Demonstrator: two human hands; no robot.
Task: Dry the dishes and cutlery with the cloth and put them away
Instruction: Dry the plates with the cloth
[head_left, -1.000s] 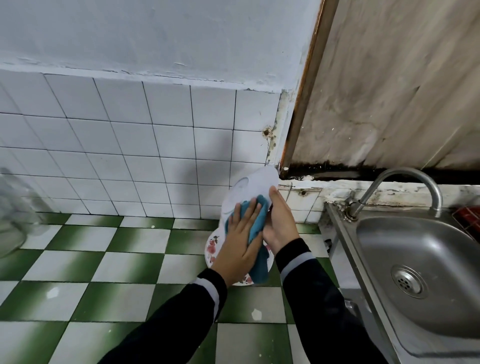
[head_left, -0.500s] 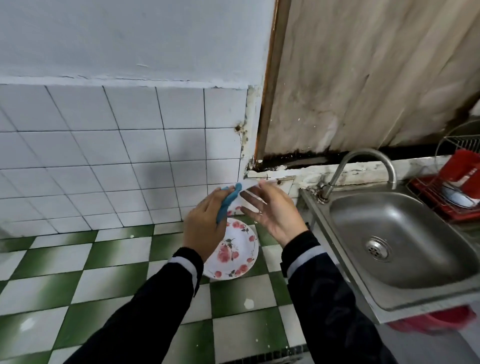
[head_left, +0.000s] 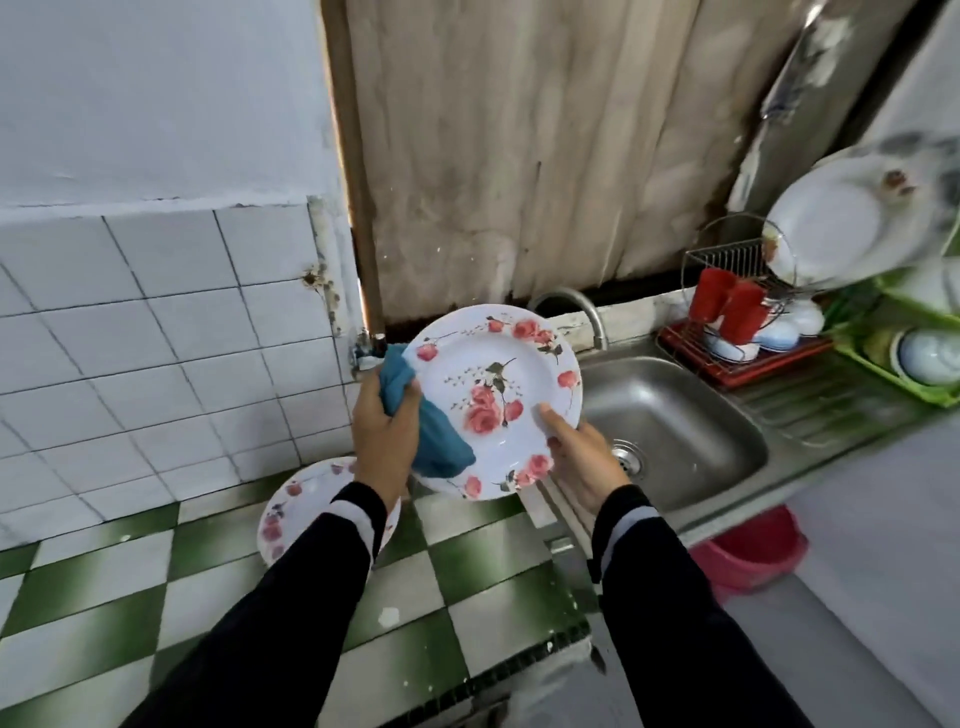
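Observation:
I hold a white plate with pink roses (head_left: 493, 384) up in front of me, its face towards the camera, above the counter's edge beside the sink. My right hand (head_left: 584, 457) grips its lower right rim, thumb on the face. My left hand (head_left: 384, 431) grips a blue cloth (head_left: 434, 436) pressed against the plate's left side. A second rose plate (head_left: 306, 506) lies on the green-and-white tiled counter (head_left: 156, 597) below my left arm, partly hidden by the sleeve.
A steel sink (head_left: 675, 426) with a curved tap (head_left: 576, 306) lies to the right. Behind it a red wire rack (head_left: 727, 353) holds red cups and bowls, with a white plate (head_left: 836, 223) above. A green basket (head_left: 914, 364) and a red basin (head_left: 753, 551) are at the right.
The rose plate has been turned face up towards me and lifted to the right, near the sink. The view has swung right, showing the dish rack. A second plate now lies on the counter.

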